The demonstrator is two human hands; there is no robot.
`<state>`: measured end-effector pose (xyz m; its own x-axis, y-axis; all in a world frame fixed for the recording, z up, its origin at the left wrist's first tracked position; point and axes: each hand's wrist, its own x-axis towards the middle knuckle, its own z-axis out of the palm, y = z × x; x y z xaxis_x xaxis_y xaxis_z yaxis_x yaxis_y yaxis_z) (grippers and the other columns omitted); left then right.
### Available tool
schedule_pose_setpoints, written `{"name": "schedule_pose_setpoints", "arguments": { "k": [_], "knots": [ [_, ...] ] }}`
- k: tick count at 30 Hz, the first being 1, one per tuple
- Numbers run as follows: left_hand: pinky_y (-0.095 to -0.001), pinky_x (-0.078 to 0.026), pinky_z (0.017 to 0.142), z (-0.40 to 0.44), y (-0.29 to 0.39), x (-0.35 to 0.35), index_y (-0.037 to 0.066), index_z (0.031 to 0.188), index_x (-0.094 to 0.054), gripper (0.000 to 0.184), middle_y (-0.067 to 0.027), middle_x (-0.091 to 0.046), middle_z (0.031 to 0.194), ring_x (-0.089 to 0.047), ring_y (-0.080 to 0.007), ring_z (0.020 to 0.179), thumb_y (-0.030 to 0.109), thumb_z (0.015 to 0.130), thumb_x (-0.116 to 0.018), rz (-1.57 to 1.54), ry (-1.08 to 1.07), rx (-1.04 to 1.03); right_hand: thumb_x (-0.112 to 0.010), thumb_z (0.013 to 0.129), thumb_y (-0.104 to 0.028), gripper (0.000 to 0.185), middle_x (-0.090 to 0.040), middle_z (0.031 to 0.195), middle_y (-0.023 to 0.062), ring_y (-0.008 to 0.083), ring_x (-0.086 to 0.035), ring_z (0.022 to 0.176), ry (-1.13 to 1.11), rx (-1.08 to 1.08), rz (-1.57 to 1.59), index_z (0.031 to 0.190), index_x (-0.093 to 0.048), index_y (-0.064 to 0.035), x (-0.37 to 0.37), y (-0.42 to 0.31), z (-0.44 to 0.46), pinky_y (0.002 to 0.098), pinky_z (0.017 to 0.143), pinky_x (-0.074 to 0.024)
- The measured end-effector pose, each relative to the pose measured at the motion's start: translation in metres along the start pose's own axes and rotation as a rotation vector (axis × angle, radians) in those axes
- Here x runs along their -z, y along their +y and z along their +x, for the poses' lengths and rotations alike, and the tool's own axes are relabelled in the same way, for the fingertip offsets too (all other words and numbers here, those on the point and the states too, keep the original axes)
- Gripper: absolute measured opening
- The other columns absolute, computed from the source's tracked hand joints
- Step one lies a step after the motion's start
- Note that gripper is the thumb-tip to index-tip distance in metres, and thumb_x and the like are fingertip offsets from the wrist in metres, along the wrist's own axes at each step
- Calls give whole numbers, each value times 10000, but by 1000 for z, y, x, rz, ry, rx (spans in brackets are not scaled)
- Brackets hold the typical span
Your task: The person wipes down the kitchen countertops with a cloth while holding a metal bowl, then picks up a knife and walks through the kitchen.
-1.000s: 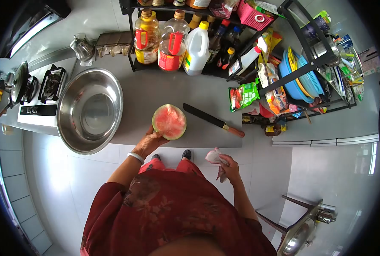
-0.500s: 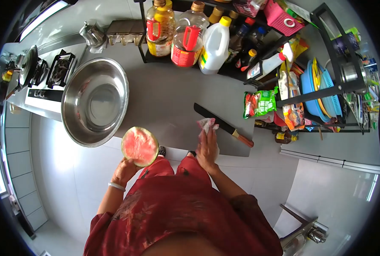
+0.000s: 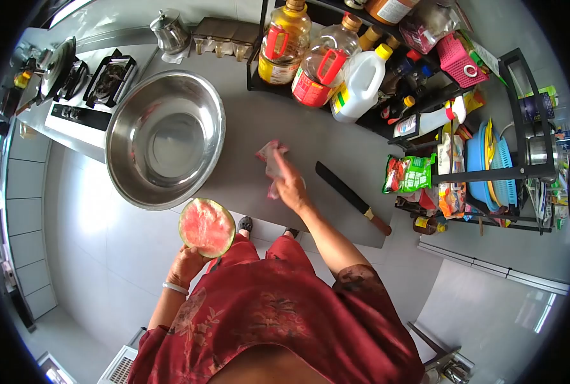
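Note:
A cut watermelon [image 3: 207, 225] with pink flesh and a thin green rind rests in my left hand [image 3: 186, 264], whose fingers curl under its lower edge. It is held in front of the counter, just below the steel basin's rim. My right hand [image 3: 290, 187] is on the counter, gripping a pink and white cloth [image 3: 273, 157] against the surface, with some fingers extended over it. To the right of this hand lies a large knife [image 3: 344, 190] with a dark blade and a wooden handle, not touched by either hand.
A wide steel basin [image 3: 122, 153] stands at the counter's left, beside the gas stove [image 3: 74, 115]. Oil bottles [image 3: 284, 48] and a white jug [image 3: 360, 83] line the back rack. A green packet [image 3: 418, 173] sits by the right shelf. The grey counter's [image 3: 253, 109] front edge is near my legs.
My right hand has slid leftward across the counter with the cloth, away from the knife. My left hand still holds the watermelon, and the view has shifted slightly.

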<state>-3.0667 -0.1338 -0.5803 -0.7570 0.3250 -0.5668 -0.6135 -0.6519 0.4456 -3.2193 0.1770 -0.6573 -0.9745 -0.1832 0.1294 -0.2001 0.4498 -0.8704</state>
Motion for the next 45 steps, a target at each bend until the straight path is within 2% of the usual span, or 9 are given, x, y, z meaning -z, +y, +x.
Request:
{"name": "schedule_pose_setpoints", "arguments": {
  "k": [2, 8, 12, 17, 19, 22, 27, 38, 45],
  "knots": [
    [-483, -383, 1022, 1, 2, -2, 45, 1379, -306, 716, -132, -425, 1366, -445, -295, 1236, 242, 793, -667, 16, -26, -3, -606, 763, -113, 670, -427, 1360, 156, 344, -397, 1259, -125, 164, -480, 1382, -350, -71, -7, -25, -11, 453, 1030, -328],
    [-487, -366, 1032, -2, 5, -10, 40, 1374, -311, 729, -137, -418, 1371, -437, -312, 1240, 253, 776, -669, 44, -33, -5, -613, 784, -136, 559, -468, 1330, 116, 285, -441, 1224, -208, 305, -611, 1320, -458, -92, 11, -40, -63, 438, 1018, -343],
    [-485, -367, 1029, -3, 0, 2, 33, 1370, -314, 729, -140, -420, 1367, -439, -307, 1240, 251, 773, -670, 19, -41, 10, -553, 803, -4, 409, -548, 1245, 104, 255, -519, 1153, -157, 214, -440, 1206, -570, -75, 36, -28, -89, 390, 972, -410],
    [-483, -378, 1017, -2, -1, 4, 48, 1367, -335, 698, -135, -436, 1359, -448, -308, 1234, 209, 773, -663, -20, -40, 32, -441, 819, 95, 420, -579, 1212, 55, 109, -548, 1048, 292, -302, 476, 1194, -578, -34, 57, -23, -32, 243, 904, -435],
    [-482, -395, 999, -1, 0, 4, 71, 1360, -369, 678, -126, -455, 1345, -459, -316, 1223, 167, 760, -670, -47, -36, 59, -449, 854, 71, 394, -539, 1266, 78, 142, -534, 1085, 374, -269, 531, 1220, -553, -29, 70, -28, 7, 260, 929, -420],
    [-474, -408, 984, -5, -1, 3, 95, 1364, -369, 680, -115, -452, 1348, -457, -306, 1224, 156, 756, -668, -47, -11, 73, -553, 837, -72, 431, -457, 1317, 188, 343, -417, 1230, 382, -141, -182, 1255, -479, 0, 51, 38, 54, 413, 1043, -326],
    [-463, -415, 971, -20, -6, 28, 129, 1350, -389, 641, -104, -452, 1348, -453, -293, 1226, 148, 773, -667, -41, 37, 157, -629, 787, -281, 641, -357, 1379, 238, 400, -312, 1298, 305, -82, -816, 1294, -389, 27, -4, 36, 114, 453, 1081, -252],
    [-469, -420, 965, -28, -8, 31, 96, 1350, -380, 600, -112, -454, 1345, -451, -296, 1227, 126, 805, -630, -54, -7, 73, -632, 786, -285, 491, -427, 1386, 72, 285, -361, 1298, -444, 530, -464, 1249, -520, -162, -34, -34, 72, 438, 1083, -259],
    [-496, -394, 1002, 31, 3, -36, 57, 1374, -311, 669, -129, -432, 1352, -445, -304, 1230, 201, 809, -640, -14, -226, -16, -648, 751, -265, 543, -417, 1398, 19, 253, -356, 1303, -468, 414, -441, 1266, -515, -153, 42, -24, -68, 449, 1073, -265]
  ]
}}
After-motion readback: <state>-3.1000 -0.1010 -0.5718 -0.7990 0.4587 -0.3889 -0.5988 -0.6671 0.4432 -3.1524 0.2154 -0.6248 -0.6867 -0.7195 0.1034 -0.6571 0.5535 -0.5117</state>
